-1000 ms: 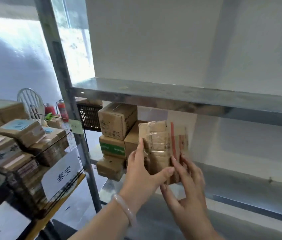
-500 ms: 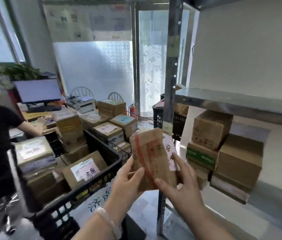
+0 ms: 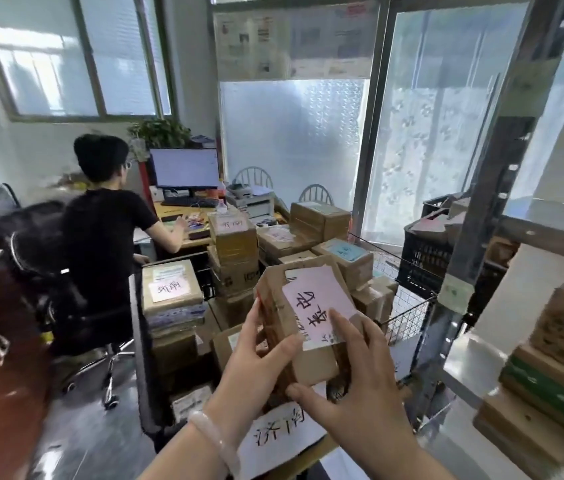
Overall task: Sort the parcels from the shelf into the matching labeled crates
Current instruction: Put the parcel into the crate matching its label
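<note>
I had the parcel [image 3: 315, 365] at mid-frame above the crates [image 3: 142, 358], with my left grip [image 3: 256, 362] and right grip [image 3: 360, 393] both clasping its sides. Its handwritten label [image 3: 318, 306] sat askew, and I judged that a misreading could land it in the wrong crate.

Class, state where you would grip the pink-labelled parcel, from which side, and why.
Grip the parcel by its long cardboard sides, coming from left and right: it is a box held face-up, and that keeps the pink label on top uncovered.
</note>
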Available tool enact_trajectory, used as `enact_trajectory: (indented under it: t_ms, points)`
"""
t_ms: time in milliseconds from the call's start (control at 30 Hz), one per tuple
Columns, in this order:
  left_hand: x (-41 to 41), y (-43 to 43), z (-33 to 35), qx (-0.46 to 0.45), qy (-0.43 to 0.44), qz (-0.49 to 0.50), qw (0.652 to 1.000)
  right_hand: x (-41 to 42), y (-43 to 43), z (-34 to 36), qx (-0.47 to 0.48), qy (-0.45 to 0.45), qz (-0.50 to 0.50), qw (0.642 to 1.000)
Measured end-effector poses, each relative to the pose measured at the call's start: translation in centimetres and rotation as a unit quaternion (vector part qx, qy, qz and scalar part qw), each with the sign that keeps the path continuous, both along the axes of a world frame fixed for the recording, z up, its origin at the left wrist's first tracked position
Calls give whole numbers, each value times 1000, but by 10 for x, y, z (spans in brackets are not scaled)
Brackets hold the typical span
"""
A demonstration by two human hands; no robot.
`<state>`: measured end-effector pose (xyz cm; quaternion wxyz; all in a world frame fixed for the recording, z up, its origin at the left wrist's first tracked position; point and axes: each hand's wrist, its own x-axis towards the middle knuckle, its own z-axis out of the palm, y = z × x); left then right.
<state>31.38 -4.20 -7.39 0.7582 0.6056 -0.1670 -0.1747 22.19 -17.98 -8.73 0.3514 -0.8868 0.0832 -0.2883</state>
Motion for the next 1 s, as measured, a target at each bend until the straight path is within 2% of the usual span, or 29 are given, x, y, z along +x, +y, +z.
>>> enact_trajectory:
  t_ms: [167, 400, 567, 767, 1000]
  points:
    - [40, -16, 12, 7, 12, 29, 999, 50, -17, 4, -17, -7, 10, 1000]
    - [99, -55, 14, 35, -16, 51, 998, 116, -59, 8, -26, -15, 1, 1000]
    - [133, -82, 12, 89, -44, 74, 992, 150, -98, 6, -29, -21, 12, 999]
    - [164, -102, 2, 171, -99, 112, 974, 198, -174, 16, -12, 51, 0, 999]
    - [181, -107, -8, 226, -96, 149, 958, 257, -202, 26, -42, 108, 27, 993]
